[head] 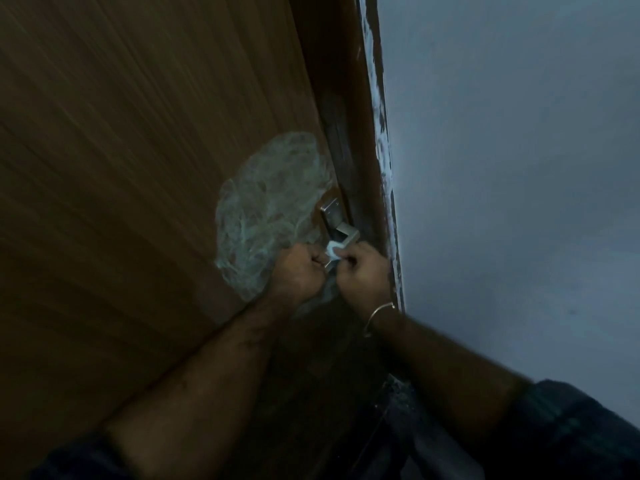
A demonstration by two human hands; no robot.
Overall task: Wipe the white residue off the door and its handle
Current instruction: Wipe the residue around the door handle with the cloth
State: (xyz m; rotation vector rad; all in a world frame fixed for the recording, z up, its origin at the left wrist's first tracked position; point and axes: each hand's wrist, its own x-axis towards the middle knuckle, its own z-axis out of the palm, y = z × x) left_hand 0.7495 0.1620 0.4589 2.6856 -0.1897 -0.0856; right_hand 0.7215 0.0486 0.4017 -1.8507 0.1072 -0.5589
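A brown wooden door (138, 150) fills the left of the view. A large smeared patch of white residue (270, 206) spreads over it beside the metal lever handle (341, 233). My left hand (299, 270) is curled round the handle's free end. My right hand (362, 271) pinches a small white wipe (333, 251) against the top of the handle, close to my left hand. The part of the handle under both hands is hidden.
The dark door frame (360, 133) runs along the door's right edge, with white streaks (381, 140) where it meets the grey-blue wall (519, 168). A metal bangle (379, 315) sits on my right wrist. The floor below is dark.
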